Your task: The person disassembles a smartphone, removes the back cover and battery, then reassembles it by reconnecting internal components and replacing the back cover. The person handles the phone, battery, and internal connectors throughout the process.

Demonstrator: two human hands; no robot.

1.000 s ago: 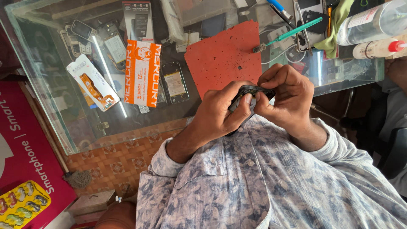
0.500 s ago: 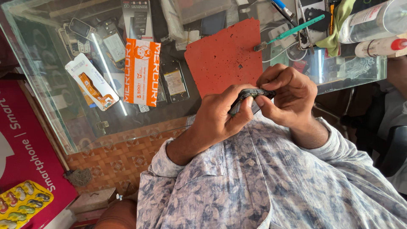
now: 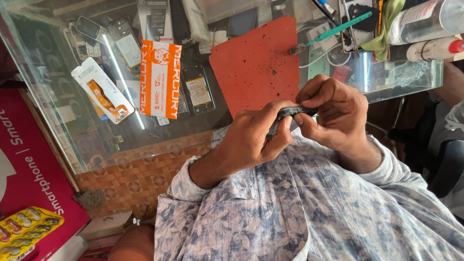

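My two hands meet just above my chest, over the near edge of a glass counter (image 3: 96,145). Between them is a small dark phone-like device (image 3: 296,112), seen edge-on. My left hand (image 3: 253,137) grips its left end, thumb along the lower side. My right hand (image 3: 333,113) pinches the right end with curled fingers over the top. Most of the device is hidden by my fingers. Just beyond my hands a red-orange work mat (image 3: 256,63) lies on the glass.
On the glass lie an orange-and-white packet (image 3: 160,79), a white blister pack with a flex cable (image 3: 101,92), a green-handled brush (image 3: 333,31) and bottles (image 3: 425,19) at the far right. Phones show under the glass. A pink poster (image 3: 29,179) stands at left.
Both hands have shifted slightly with the device still held between them; the right fingers have moved along its top edge.
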